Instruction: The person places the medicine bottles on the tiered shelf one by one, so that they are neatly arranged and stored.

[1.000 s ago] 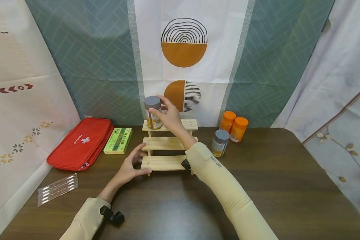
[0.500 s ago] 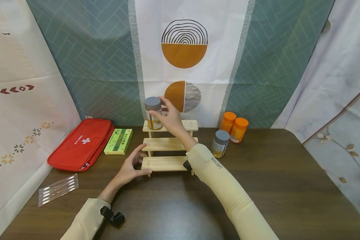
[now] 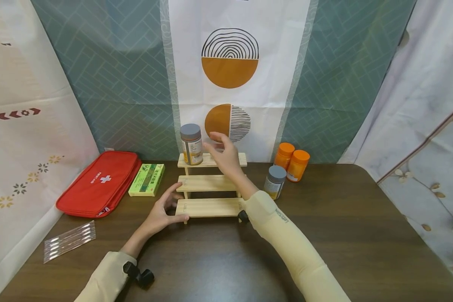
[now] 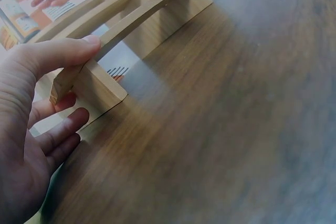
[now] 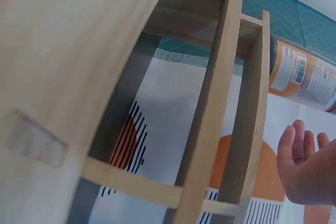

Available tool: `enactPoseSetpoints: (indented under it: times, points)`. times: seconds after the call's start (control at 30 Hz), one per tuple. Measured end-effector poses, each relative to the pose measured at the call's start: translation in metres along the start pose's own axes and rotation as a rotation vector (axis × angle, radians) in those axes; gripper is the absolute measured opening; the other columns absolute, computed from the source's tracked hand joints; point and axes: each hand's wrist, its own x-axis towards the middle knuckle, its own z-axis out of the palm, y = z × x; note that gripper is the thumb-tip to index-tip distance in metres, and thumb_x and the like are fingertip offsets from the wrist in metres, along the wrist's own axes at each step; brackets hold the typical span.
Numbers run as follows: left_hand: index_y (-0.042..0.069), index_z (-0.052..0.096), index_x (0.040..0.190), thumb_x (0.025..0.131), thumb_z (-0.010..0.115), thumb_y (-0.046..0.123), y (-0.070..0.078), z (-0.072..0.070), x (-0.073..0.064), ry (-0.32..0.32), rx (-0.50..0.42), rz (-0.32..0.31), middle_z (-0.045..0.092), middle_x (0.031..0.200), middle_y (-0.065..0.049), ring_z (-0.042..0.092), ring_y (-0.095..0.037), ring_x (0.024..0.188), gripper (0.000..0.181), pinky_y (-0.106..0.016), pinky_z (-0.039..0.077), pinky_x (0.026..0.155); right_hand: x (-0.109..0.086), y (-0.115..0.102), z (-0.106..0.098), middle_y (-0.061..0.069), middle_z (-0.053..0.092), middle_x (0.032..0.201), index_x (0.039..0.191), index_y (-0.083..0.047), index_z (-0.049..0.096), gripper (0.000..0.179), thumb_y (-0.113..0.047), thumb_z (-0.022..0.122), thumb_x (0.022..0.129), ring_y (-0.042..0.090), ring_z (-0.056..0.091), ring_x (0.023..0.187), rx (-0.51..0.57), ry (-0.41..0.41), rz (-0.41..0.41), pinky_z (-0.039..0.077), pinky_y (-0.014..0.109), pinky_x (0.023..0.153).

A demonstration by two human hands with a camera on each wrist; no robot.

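Dark brown wooden surface (image 3: 219, 264) bears a pale three-tier wooden stand (image 3: 204, 183). Cylindrical grey-lidded jar (image 3: 192, 147): upright on the top tier (image 3: 209, 162), left end, long axis vertical. Right hand (image 3: 227, 157), nearer, just right of jar, fingers relaxed, empty. Left hand (image 3: 161, 212) grips stand's left end.

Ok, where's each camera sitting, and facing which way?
Head: worn on the head, facing forward and down at the rack; left hand, right hand and sleeves show.
Left: on left wrist, facing rack and table; both hands show.
Right: on right wrist, facing through the rack; right hand shows.
Both wrist views share the rack.
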Motion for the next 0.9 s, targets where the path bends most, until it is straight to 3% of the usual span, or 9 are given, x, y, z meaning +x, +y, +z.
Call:
enactPoseSetpoints:
  times: [0.27, 0.63, 0.9]
  points:
    - [0.014, 0.031, 0.152, 0.072, 0.082, 0.000, -0.002, 0.000, 0.000, -0.007, -0.003, 0.004, 0.059, 0.115, -0.023, 0.065, -0.005, 0.087, 0.096, -0.023, 0.050, 0.082, -0.016, 0.006, -0.017, 0.012, 0.067, 0.116, 0.120, -0.008, 0.064, 0.030, -0.023, 0.065, 0.094, 0.026, 0.064, 0.098, -0.020, 0.030, -0.004, 0.052, 0.032, 0.086]
    - [0.011, 0.031, 0.152, 0.073, 0.081, -0.001, -0.002, -0.001, 0.002, 0.001, 0.000, 0.010, 0.059, 0.114, -0.025, 0.064, -0.006, 0.086, 0.094, -0.023, 0.049, 0.081, -0.032, 0.008, -0.035, 0.018, 0.066, 0.105, 0.114, -0.002, 0.066, 0.023, -0.015, 0.062, 0.095, 0.034, 0.066, 0.085, -0.003, -0.030, -0.073, 0.049, 0.022, 0.069]
    - [0.014, 0.030, 0.152, 0.073, 0.082, 0.001, 0.000, -0.001, -0.001, -0.004, 0.014, -0.002, 0.059, 0.116, -0.022, 0.064, -0.004, 0.088, 0.096, -0.023, 0.049, 0.082, -0.048, 0.016, -0.048, 0.018, 0.068, 0.098, 0.113, -0.002, 0.067, 0.024, -0.016, 0.063, 0.095, 0.014, 0.064, 0.077, -0.004, 0.002, -0.059, 0.047, 0.021, 0.067]
